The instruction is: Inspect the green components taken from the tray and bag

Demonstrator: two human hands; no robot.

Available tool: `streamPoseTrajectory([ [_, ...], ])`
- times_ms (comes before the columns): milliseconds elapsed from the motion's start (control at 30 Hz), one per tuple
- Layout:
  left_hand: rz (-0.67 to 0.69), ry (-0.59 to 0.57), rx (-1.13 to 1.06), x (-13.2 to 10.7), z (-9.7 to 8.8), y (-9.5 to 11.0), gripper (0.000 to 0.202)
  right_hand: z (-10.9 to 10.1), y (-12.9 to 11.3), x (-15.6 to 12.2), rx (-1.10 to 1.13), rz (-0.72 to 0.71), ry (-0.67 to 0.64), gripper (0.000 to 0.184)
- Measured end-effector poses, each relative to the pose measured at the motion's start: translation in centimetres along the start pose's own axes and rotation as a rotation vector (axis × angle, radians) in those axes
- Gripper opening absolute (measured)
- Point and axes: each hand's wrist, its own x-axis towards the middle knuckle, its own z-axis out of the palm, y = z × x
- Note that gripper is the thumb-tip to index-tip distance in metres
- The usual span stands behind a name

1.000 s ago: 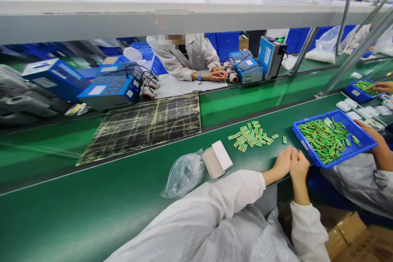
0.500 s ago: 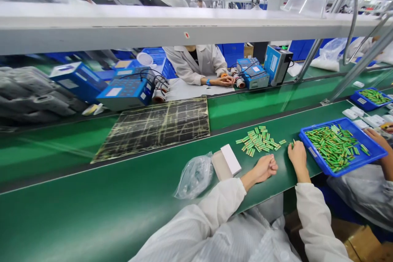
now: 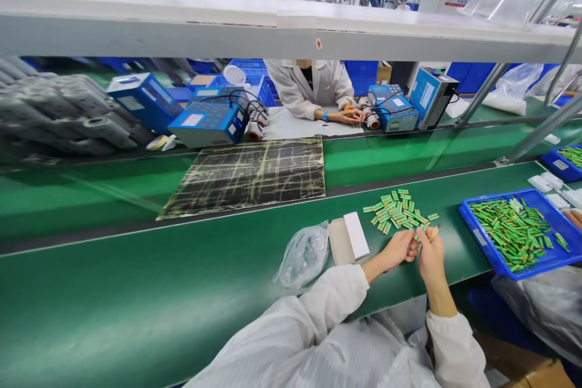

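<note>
Single head-worn view, looking forward and down across the green belt (image 3: 136,291). Own sleeves enter at 6 o'clock. The left hand (image 3: 399,248) and right hand (image 3: 430,254) sit close at 4 o'clock. A white shelf beam (image 3: 182,30) spans 12 o'clock, mid-distance.

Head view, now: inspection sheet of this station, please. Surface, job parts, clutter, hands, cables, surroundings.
Surface: green belt, running left to right under the hands.
Job's things: pile of green parts just beyond the hands; blue tray full of the same to the right.
Clutter: plastic bag and white-and-tan box left of the hands; scuffed dark mat on the far lane.
Grippers: right hand pinches a small part; left hand curled, fingertips against the right, grip unclear.
Cables: black leads on the blue tester.
Surroundings: co-worker seated opposite; overhead shelf; another person's hand by the tray.
</note>
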Motion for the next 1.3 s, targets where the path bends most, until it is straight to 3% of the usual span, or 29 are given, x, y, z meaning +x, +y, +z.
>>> streamPoseTrajectory([
  [100, 0.07, 0.032, 0.108, -0.4, -0.1, 0.6, 0.058, 1.6, -0.3, -0.4, 0.028, 0.034, -0.004, 0.055],
  [267, 0.224, -0.021, 0.382, -1.7, -0.4, 2.9, 0.055, 3.0, -2.7, 0.1, 0.097, 0.039, -0.037, 0.05],
  [400, 0.24, 0.038, 0.234, -2.4, -0.3, 5.2, 0.056, 1.7, -6.4, 0.6, 0.12, -0.046, -0.278, 0.048],
  [533, 0.337, 0.008, 0.233, -3.2, -0.3, 7.3, 0.059, 0.0, -9.3, -0.2, -0.098, 0.092, -0.572, 0.042],
  [667, 0.369, -0.012, 0.316, -4.1, -0.5, 8.6, 0.062, 0.0, -10.8, -1.3, -0.166, 0.119, -0.68, 0.041],
  [833, 0.373, -0.046, 0.323, -4.7, -0.6, 9.2, 0.061, 0.8, -12.0, -1.4, -0.172, 0.23, -0.834, 0.058],
  [1300, 0.355, -0.1, 0.472, -5.4, -0.6, 10.0, 0.061, 0.7, -11.9, -1.0, -0.103, 0.333, -0.856, 0.062],
])
